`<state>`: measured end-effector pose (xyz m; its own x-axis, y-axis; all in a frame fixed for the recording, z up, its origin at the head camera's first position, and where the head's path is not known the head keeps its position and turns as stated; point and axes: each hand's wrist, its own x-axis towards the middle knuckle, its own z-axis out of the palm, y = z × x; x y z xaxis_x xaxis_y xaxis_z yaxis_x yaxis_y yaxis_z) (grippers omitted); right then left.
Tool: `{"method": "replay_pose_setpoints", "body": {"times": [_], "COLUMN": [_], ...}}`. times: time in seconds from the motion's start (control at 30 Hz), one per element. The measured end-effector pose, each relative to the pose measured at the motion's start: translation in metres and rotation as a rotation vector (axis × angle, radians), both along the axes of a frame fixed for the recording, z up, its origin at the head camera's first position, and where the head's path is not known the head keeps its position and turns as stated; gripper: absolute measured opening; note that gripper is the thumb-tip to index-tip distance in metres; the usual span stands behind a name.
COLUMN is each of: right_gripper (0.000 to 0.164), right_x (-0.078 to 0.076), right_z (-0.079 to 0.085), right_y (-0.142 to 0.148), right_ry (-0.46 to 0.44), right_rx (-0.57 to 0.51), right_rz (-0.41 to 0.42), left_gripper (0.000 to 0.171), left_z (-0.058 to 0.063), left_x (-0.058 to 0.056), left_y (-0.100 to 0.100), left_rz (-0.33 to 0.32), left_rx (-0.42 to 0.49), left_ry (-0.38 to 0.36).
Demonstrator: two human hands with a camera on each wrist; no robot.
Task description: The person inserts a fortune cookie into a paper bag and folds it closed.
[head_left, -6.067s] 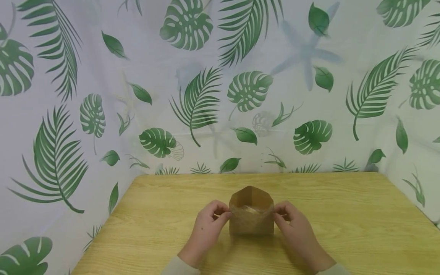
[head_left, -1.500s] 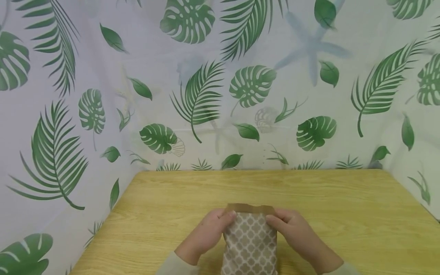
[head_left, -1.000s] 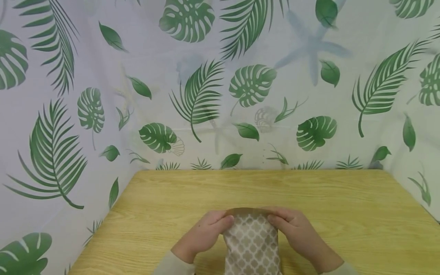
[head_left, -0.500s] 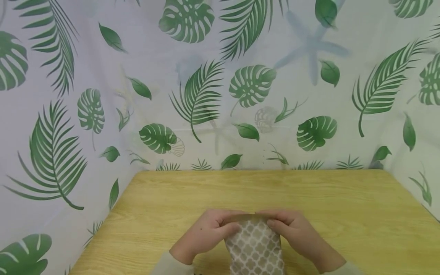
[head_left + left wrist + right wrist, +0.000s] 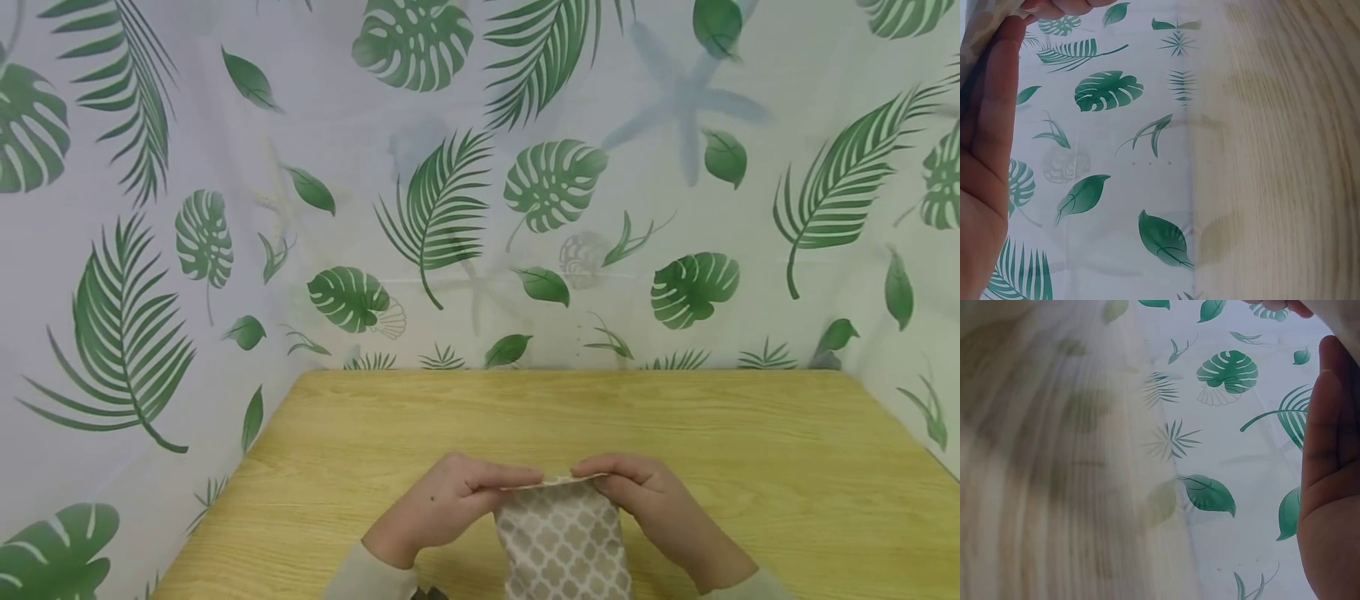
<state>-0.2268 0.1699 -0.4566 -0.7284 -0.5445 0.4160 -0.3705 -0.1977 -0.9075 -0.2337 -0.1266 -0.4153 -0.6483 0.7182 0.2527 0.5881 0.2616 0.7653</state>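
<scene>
A patterned paper bag [image 5: 566, 546], beige with white lattice lines, stands between my two hands in the head view, its lower end cut off by the frame. My left hand [image 5: 442, 510] pinches the top left corner, thumb on the near side and fingers stretched along the top edge. At the top right corner, my right hand [image 5: 663, 512] grips the same edge between thumb and fingers. The left wrist view has the left palm and fingers at its left side, with a bit of the bag [image 5: 977, 34] above. Right fingers [image 5: 1322, 419] show in the right wrist view.
The wood-grain table [image 5: 360, 433] spreads around and behind the hands. A white sheet with green leaf prints [image 5: 450, 100] hangs behind it and along both sides. A small dark object [image 5: 429, 593] pokes in by the left sleeve.
Earlier the brown bag mouth stood open, then was flattened with its patterned face toward me. Now the brown strip at the top is out of sight and a patterned edge shows between the fingers.
</scene>
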Motion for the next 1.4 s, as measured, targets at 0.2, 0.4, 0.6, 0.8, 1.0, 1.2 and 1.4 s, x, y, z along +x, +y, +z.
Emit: {"method": "replay_pose_setpoints", "body": {"times": [0.2, 0.4, 0.6, 0.8, 1.0, 1.2, 1.4], "right_gripper": [0.039, 0.034, 0.032, 0.025, 0.013, 0.016, 0.017], "right_x": [0.001, 0.003, 0.003, 0.008, 0.013, 0.015, 0.017], "right_z": [-0.001, 0.001, 0.004, 0.014, 0.026, 0.031, 0.031], "right_y": [0.002, 0.001, 0.002, -0.006, -0.021, -0.031, -0.032], "right_ry": [-0.012, -0.025, 0.092, 0.089, 0.073, 0.105, 0.102], "right_rx": [-0.04, -0.02, 0.074, 0.19, 0.367, 0.502, 0.526], "right_rz": [0.023, -0.031, -0.097, -0.197, -0.352, -0.382, -0.413], "left_gripper": [0.035, 0.024, 0.028, 0.016, 0.019, 0.018, 0.013], "left_z": [-0.002, -0.007, -0.011, -0.009, -0.008, -0.009, -0.008], "left_x": [0.0, -0.001, -0.001, 0.003, 0.007, 0.009, 0.011], "left_y": [-0.001, -0.002, 0.001, 0.007, 0.015, 0.02, 0.022], "left_rz": [-0.03, -0.043, 0.001, 0.069, 0.153, 0.118, 0.143], "left_rx": [0.053, 0.143, 0.151, 0.168, 0.125, 0.088, 0.095], "left_ry": [-0.024, -0.057, -0.06, -0.075, -0.025, 0.096, 0.02]}}
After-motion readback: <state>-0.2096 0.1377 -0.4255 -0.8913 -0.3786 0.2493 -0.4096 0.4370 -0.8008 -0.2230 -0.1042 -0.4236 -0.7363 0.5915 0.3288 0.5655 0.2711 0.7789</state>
